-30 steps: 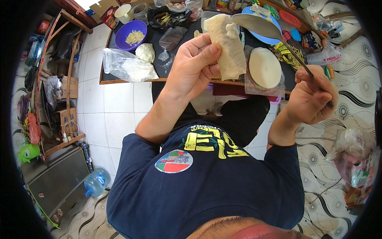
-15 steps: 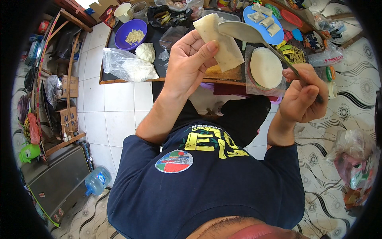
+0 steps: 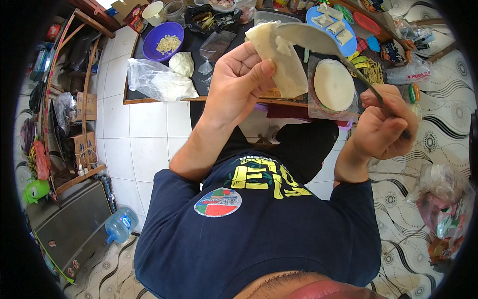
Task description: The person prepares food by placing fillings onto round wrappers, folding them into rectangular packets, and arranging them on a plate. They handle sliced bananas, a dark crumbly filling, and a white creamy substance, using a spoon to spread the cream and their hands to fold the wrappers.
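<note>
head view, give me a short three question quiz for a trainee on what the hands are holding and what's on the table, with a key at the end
1. Multiple choice: what does the right hand hold?
a) a bowl
b) a spoon
c) a bottle

2. True or false: the left hand is empty.

3. Fill in the colour: the folded parcels lie on a ___ plate.

Key:
1. b
2. False: it holds a pale sheet in its fingers.
3. blue
</note>
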A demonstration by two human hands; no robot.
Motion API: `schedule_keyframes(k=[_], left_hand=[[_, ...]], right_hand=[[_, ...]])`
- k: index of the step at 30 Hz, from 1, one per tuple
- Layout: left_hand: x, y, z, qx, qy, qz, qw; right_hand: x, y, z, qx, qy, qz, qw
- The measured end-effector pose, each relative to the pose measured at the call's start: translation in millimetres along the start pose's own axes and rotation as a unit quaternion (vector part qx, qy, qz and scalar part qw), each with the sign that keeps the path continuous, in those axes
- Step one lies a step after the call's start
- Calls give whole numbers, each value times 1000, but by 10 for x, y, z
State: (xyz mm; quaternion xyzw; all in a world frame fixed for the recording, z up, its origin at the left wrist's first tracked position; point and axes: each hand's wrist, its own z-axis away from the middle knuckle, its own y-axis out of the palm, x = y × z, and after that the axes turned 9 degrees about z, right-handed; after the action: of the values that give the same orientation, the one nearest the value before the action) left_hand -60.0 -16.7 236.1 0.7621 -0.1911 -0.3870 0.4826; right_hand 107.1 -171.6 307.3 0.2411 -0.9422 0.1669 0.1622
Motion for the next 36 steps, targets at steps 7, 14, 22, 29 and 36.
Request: schedule_keyframes(k=[7,14,22,29,36], left_hand=[[-1,-11,-1,-5,5,3,1000],[-22,-52,-17,11,-6,1,1000],[-72,-39,53,8,-18,-91,996],[-77,-21,72,0,-18,-94,995],[-74,-54,74,4,-13,-89,996]], right_hand=[[-7,17,5,0,-8,-5,1000],[-44,30,18,-9,-7,6,1000],[-38,-23,39,1,-26,2,1000],[8,-2,11,37,-31,34,998],[56,-6,-5,34,-11,8,999]])
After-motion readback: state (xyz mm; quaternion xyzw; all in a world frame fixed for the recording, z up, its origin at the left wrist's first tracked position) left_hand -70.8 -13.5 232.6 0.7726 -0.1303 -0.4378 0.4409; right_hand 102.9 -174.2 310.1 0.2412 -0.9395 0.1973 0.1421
